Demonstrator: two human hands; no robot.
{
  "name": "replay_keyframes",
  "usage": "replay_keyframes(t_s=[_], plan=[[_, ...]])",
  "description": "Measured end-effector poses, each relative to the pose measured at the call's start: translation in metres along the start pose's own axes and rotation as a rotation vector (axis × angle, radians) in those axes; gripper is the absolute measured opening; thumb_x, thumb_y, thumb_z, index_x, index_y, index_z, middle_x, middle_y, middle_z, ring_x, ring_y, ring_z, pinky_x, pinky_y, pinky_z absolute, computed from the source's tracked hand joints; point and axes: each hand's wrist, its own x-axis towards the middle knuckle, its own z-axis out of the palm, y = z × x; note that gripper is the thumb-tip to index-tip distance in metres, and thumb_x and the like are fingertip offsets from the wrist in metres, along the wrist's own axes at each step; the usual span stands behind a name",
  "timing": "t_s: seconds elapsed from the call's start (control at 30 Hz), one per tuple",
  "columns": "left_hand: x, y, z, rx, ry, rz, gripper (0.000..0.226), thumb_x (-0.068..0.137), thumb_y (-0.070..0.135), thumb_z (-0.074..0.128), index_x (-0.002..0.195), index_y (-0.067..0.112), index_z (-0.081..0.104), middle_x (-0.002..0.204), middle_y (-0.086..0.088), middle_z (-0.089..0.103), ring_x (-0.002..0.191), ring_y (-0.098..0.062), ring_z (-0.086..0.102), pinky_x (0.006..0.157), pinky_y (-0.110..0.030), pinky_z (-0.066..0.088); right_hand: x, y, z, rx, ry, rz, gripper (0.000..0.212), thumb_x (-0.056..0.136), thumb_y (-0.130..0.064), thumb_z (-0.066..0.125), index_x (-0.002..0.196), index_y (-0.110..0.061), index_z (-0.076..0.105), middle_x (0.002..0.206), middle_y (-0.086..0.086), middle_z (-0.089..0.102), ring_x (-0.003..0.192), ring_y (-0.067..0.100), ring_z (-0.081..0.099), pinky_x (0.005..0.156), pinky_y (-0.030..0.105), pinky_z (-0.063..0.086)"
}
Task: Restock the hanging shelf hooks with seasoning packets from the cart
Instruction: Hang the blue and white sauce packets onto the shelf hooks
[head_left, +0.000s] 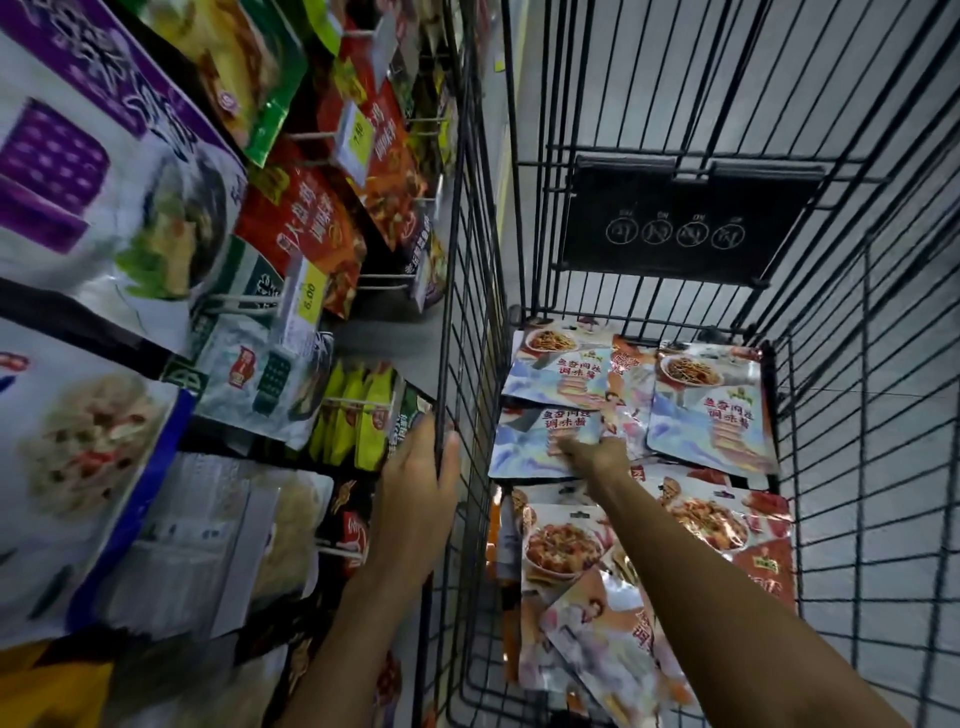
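Observation:
A black wire cart (841, 415) stands to the right of the shelf. Several seasoning packets lie on its floor. My right hand (597, 453) reaches down inside and touches a pale blue packet (524, 447) with red lettering; whether the fingers pinch it I cannot tell. Two more blue packets (709, 410) lie behind it, and reddish-orange packets (563, 545) lie nearer me. My left hand (421, 473) grips the top rim wire of the cart's left wall. On the left, rows of hanging packets (306, 228) fill the shelf hooks (244, 304).
Yellow price tags (310, 297) hang at the hook ends. Yellow-green packets (358, 421) hang just left of my left hand. A black folded seat panel (675, 223) closes the cart's far end. Grey floor shows beyond the cart's walls.

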Motion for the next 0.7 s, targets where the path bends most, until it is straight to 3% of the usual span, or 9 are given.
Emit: replay_keyframes(t_s=[0.17,0.27,0.33,0.4,0.47,0.53,0.6,0.63,0.7], plan=[[-0.001,0.002,-0.007,-0.023,-0.012,0.016,0.024,0.098,0.015,0.048,0.115,0.001,0.059,0.099,-0.004,0.063,0.092,-0.021,0.060,0.074,-0.018,0.037,-0.017,0.000,-0.010,0.146,-0.080,0.004,0.033,0.087,0.000,0.064,0.118,0.008,0.055,0.107,0.022,0.064,0.084,0.032,0.064,0.068,0.030,0.058],[-0.005,0.010,-0.016,0.001,0.004,0.019,0.026,0.098,0.014,0.050,0.120,0.003,0.058,0.105,-0.007,0.064,0.099,-0.020,0.060,0.078,-0.018,0.038,-0.042,0.002,-0.041,0.181,-0.043,0.019,0.027,0.088,0.001,0.062,0.114,0.004,0.057,0.099,0.019,0.065,0.082,0.029,0.065,0.069,0.039,0.057],[-0.008,0.022,-0.024,0.070,0.089,0.041,0.031,0.096,0.009,0.051,0.126,-0.001,0.055,0.116,-0.014,0.062,0.107,-0.024,0.057,0.086,-0.022,0.038,-0.062,0.006,-0.070,0.236,-0.034,0.027,0.024,0.087,0.001,0.062,0.111,0.002,0.058,0.088,0.017,0.065,0.070,0.026,0.063,0.056,0.035,0.053],[-0.010,0.040,-0.026,0.153,0.191,0.160,0.031,0.092,0.003,0.056,0.123,-0.005,0.055,0.117,-0.020,0.061,0.109,-0.032,0.057,0.089,-0.030,0.041,-0.084,0.013,-0.099,0.278,-0.027,-0.027,0.022,0.087,0.001,0.062,0.109,0.006,0.059,0.085,0.019,0.065,0.068,0.028,0.063,0.058,0.036,0.054],[-0.010,0.060,-0.018,0.123,0.189,0.211,0.032,0.092,0.006,0.058,0.123,-0.002,0.056,0.119,-0.018,0.061,0.112,-0.030,0.057,0.093,-0.032,0.042,-0.108,0.020,-0.125,0.369,-0.047,-0.095,0.020,0.087,0.002,0.061,0.107,0.007,0.060,0.090,0.021,0.067,0.076,0.033,0.065,0.069,0.042,0.056],[-0.009,0.081,-0.002,-0.061,0.042,0.080,0.038,0.093,0.017,0.059,0.129,0.007,0.053,0.125,-0.007,0.058,0.114,-0.018,0.053,0.092,-0.021,0.042,-0.128,0.025,-0.146,0.473,-0.124,-0.156,0.018,0.087,0.001,0.062,0.105,0.003,0.063,0.096,0.021,0.071,0.083,0.034,0.068,0.072,0.041,0.058],[-0.003,0.095,0.019,-0.339,-0.181,-0.161,0.041,0.091,0.023,0.063,0.128,0.011,0.051,0.121,0.001,0.056,0.104,-0.006,0.054,0.078,-0.003,0.041,-0.143,0.027,-0.160,0.555,-0.233,-0.197,0.023,0.085,-0.002,0.063,0.107,0.003,0.062,0.102,0.023,0.071,0.091,0.037,0.068,0.074,0.041,0.060],[0.001,0.099,0.029,-0.512,-0.295,-0.282,0.035,0.089,0.021,0.066,0.121,0.011,0.055,0.117,-0.001,0.059,0.099,-0.005,0.058,0.074,-0.003,0.044,-0.148,0.027,-0.164,0.578,-0.282,-0.219,0.027,0.084,-0.003,0.063,0.109,0.004,0.061,0.103,0.024,0.070,0.093,0.038,0.068,0.073,0.039,0.060],[0.008,0.099,0.047,-0.856,-0.485,-0.512,0.028,0.086,0.014,0.067,0.113,0.006,0.062,0.116,-0.011,0.066,0.103,-0.021,0.065,0.087,-0.022,0.053,-0.152,0.026,-0.165,0.588,-0.357,-0.254,0.032,0.079,-0.006,0.066,0.109,0.004,0.061,0.102,0.024,0.071,0.090,0.036,0.069,0.070,0.035,0.060]])
